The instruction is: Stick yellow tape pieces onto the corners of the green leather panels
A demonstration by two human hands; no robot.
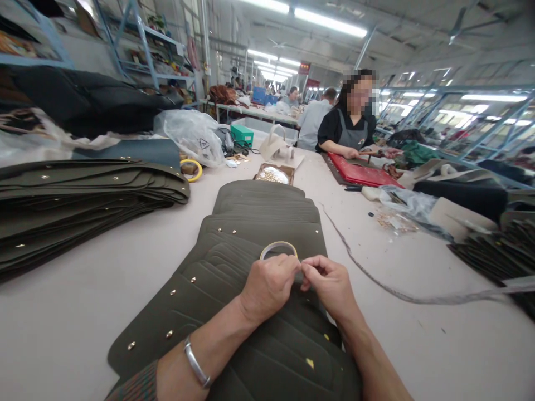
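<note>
A narrow roll of tape stands up from my left hand, whose fingers are closed around its lower edge. My right hand is pinched right beside it, fingertips meeting those of the left. Whatever sits between the right fingertips is too small to make out. Under both hands lies a fanned stack of dark olive panels, some with shiny gold-coloured studs. Small yellow bits show on the panel nearest me.
More olive panels are piled at left, near a yellow tape roll. A box of small gold-coloured pieces stands behind the stack. A cord crosses the table at right. Across it, a co-worker handles a red piece.
</note>
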